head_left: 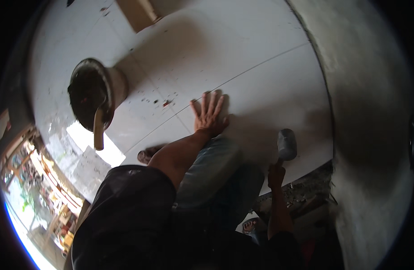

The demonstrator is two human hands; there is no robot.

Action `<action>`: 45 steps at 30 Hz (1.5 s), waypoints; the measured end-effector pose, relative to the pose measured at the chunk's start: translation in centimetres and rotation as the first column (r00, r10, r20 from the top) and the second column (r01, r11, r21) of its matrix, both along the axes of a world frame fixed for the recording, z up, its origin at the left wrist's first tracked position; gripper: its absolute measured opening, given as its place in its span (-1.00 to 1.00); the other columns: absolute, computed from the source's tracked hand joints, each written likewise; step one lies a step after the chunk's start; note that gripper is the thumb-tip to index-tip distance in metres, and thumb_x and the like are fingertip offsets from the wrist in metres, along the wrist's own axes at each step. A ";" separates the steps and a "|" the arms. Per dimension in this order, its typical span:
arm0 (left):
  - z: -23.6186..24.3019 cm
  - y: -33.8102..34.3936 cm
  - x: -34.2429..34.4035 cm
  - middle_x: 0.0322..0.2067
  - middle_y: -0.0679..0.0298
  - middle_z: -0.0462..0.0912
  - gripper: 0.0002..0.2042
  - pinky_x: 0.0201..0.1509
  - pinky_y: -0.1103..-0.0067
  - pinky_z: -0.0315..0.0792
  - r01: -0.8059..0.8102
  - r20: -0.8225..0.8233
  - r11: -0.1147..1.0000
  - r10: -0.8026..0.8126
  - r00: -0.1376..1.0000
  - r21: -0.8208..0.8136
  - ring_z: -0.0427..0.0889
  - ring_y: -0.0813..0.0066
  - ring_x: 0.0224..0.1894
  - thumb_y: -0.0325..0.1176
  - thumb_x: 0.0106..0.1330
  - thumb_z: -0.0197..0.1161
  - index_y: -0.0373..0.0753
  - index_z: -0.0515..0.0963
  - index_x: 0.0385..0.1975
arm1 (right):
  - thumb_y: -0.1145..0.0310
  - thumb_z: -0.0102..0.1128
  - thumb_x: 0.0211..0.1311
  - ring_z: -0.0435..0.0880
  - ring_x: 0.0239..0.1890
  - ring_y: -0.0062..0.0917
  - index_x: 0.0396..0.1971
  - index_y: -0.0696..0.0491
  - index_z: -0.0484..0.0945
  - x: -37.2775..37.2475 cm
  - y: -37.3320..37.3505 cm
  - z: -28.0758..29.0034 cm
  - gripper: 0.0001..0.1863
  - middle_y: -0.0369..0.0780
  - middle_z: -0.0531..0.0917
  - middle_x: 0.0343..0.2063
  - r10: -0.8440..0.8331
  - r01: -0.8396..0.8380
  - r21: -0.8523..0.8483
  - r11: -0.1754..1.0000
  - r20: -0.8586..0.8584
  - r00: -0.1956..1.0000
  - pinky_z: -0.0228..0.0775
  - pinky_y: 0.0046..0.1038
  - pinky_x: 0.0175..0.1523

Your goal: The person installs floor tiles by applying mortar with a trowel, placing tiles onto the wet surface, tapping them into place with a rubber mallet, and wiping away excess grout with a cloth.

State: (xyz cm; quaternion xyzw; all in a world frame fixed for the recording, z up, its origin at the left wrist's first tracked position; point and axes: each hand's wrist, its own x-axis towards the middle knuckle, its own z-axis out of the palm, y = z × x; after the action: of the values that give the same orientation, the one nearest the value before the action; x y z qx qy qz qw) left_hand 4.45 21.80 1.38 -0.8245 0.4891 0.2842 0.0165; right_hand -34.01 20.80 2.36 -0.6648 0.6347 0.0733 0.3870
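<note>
My left hand (209,116) lies flat with its fingers spread on the pale floor tiles (270,85), its fingertips close to a thin joint line. My right hand (276,174) is wrapped round the handle of a mallet (286,145) with a grey, rounded head. The mallet's head is over the tiles near their right part; whether it touches them I cannot tell. Below my right forearm the tiling ends at a rough, dark edge. My knee in worn jeans (211,168) is between my two arms.
A dark, dirty bucket (119,85) with a wooden-handled tool (99,128) in it stands at the left. Crumbs of debris (165,103) lie near it. A brown cardboard piece (137,15) is at the top. A grey cement wall (369,90) bounds the right side. Broken rubble (301,191) borders the tiles.
</note>
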 end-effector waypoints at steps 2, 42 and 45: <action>-0.1 -0.9 -1.0 0.43 0.23 -0.11 -0.21 0.34 -0.24 -0.41 0.049 0.125 0.998 -0.043 0.991 -0.044 -0.24 0.08 0.47 0.09 0.18 0.13 0.00 0.01 0.39 | 0.32 0.01 0.15 0.54 -0.61 -0.23 -0.62 0.13 0.50 1.2 -0.6 2.1 -0.76 -0.10 0.51 -0.71 0.233 -0.248 -0.135 0.959 -0.117 0.965 0.35 -0.20 -0.42; -4.2 1.4 -2.9 0.47 0.35 -0.32 -0.23 0.31 -0.24 -0.35 0.088 0.426 0.986 -0.021 0.904 -0.139 -0.32 0.07 0.48 0.28 0.30 -0.23 0.12 -0.24 0.44 | -0.07 0.24 -0.01 0.67 -0.13 -0.22 -0.23 0.07 0.67 2.2 51.9 3.7 -0.48 -0.01 0.66 -0.19 -0.657 0.717 0.490 0.497 -0.327 0.679 0.51 -0.21 -0.06; -4.9 1.5 -1.7 0.47 0.36 -0.32 -0.24 0.32 -0.23 -0.38 0.081 0.397 0.977 0.005 0.918 -0.198 -0.37 0.12 0.49 0.27 0.31 -0.21 0.13 -0.24 0.44 | -0.10 0.24 0.06 0.66 -0.16 -0.11 -0.41 0.16 0.69 -4.0 41.0 4.7 -0.48 0.02 0.68 -0.25 -0.513 0.703 0.473 0.531 -0.481 0.711 0.48 -0.19 -0.03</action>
State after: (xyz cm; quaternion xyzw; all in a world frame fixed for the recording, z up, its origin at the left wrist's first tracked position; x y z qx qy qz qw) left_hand 2.73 23.33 -3.51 -0.8522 0.5189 0.0585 0.0331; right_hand -38.05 61.78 7.09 -0.2111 0.8129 0.2333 0.4900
